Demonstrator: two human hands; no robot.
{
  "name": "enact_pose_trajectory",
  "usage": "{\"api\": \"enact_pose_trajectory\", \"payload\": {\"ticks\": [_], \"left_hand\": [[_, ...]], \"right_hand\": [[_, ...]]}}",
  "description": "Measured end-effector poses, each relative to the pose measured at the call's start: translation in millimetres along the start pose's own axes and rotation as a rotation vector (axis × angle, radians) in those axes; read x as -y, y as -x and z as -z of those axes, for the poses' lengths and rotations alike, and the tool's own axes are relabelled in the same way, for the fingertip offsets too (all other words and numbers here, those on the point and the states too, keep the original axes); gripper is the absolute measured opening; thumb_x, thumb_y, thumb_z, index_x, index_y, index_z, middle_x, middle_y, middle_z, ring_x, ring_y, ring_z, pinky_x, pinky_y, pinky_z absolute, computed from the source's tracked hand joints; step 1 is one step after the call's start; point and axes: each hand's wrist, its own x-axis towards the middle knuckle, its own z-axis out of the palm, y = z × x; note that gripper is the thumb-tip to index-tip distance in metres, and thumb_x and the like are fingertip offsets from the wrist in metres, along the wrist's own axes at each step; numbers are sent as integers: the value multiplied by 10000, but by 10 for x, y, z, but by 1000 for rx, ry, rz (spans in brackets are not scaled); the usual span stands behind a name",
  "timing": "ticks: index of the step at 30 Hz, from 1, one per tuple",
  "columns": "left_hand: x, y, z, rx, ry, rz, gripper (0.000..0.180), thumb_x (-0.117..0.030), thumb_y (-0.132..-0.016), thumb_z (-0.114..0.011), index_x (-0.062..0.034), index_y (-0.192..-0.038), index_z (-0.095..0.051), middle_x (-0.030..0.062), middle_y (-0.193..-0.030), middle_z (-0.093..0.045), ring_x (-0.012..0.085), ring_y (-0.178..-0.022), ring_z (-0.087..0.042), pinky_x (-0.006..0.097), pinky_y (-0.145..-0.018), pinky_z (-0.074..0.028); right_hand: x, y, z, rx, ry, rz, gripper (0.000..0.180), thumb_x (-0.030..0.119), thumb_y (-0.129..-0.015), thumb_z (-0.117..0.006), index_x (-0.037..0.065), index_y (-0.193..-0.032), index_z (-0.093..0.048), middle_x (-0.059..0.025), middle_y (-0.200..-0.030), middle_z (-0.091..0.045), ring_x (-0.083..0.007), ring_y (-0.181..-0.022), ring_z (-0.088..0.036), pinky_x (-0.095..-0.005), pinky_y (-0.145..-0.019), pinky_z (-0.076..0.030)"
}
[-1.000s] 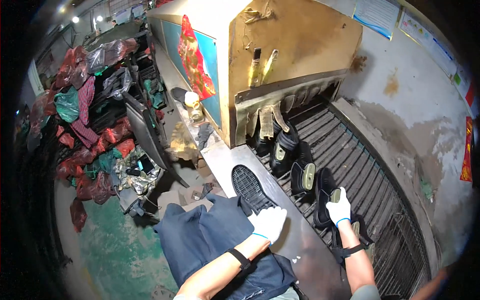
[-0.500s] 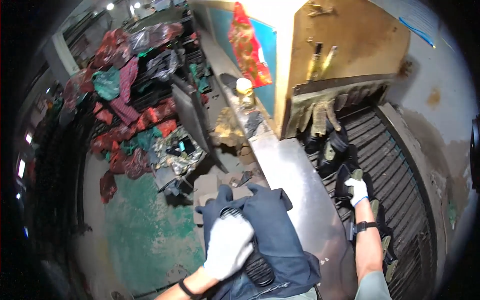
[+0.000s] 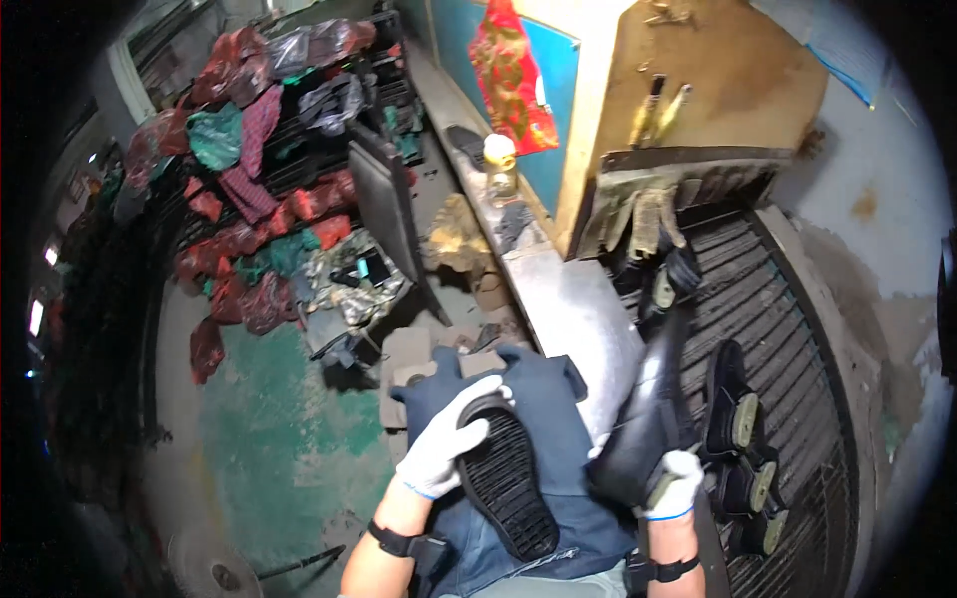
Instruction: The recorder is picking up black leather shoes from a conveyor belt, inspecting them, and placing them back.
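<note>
My left hand (image 3: 439, 448), in a white glove, grips one end of a ribbed black shoe sole (image 3: 510, 488). The thumb lies across its surface, and the sole rests over the dark blue cloth (image 3: 558, 429) on my lap. On the right, my gloved right hand (image 3: 679, 482) closes round the pale green end of a last in a shiny black shoe upper (image 3: 646, 424). The shoe is tilted and partly blurred, with its other end pointing up and away. Several more black shoes (image 3: 726, 409) with pale green last ends lie on the slatted rack just right of it.
A metal ledge (image 3: 573, 299) runs between my lap and the slatted rack (image 3: 797, 399). Ahead stands a tan cabinet opening (image 3: 698, 90) with hanging strips (image 3: 653, 219). A jar (image 3: 500, 164) stands by the blue panel. Far left are shelves with red bags (image 3: 269, 299).
My right hand has lifted a shoe off the rack and brought it left toward my lap. My left hand has shifted on the sole, turning its ribbed surface into fuller view.
</note>
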Motion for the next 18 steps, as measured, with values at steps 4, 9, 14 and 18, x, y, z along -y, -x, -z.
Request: {"api": "enact_pose_trajectory", "payload": {"ticks": [4,9,14,18], "left_hand": [[-51,90,-70,170,104,-45,668,-271,-1022,-854,-95,-1584,-540,294,-1767,-433,488,-1638,-429,619,-1334,-404],[-576,-12,-264,291,-458,-335,639,-408,-1110,-739,-13,-1574,-545,200,-1537,-671,323,-1442,-646,473,-1245,-489],[-817,33,-317,208,-535,-465,844,-655,-1100,-650,18,-1596,-533,180,-1492,-686,309,-1434,-639,474,-1273,-452],[-573,60,-224,218,-436,-447,889,-703,-1097,-624,3,-1627,-518,183,-1523,-668,322,-1455,-620,493,-1288,-439]], "right_hand": [[-238,351,-414,295,390,142,1010,28,-760,-864,-18,-1686,-464,-194,-1598,-638,-349,-1467,-633,-506,-1291,-479],[-262,664,-971,483,706,311,1327,193,-730,-987,3,-1806,-235,-189,-1735,-493,-299,-1572,-515,-481,-1337,-393],[-354,899,-1051,569,988,487,1396,228,-703,-1021,-12,-1808,-201,-202,-1709,-524,-319,-1559,-543,-482,-1313,-430],[-405,920,-933,623,1220,426,1374,265,-702,-1022,-54,-1783,-236,-247,-1664,-572,-359,-1531,-589,-473,-1292,-449]]}}
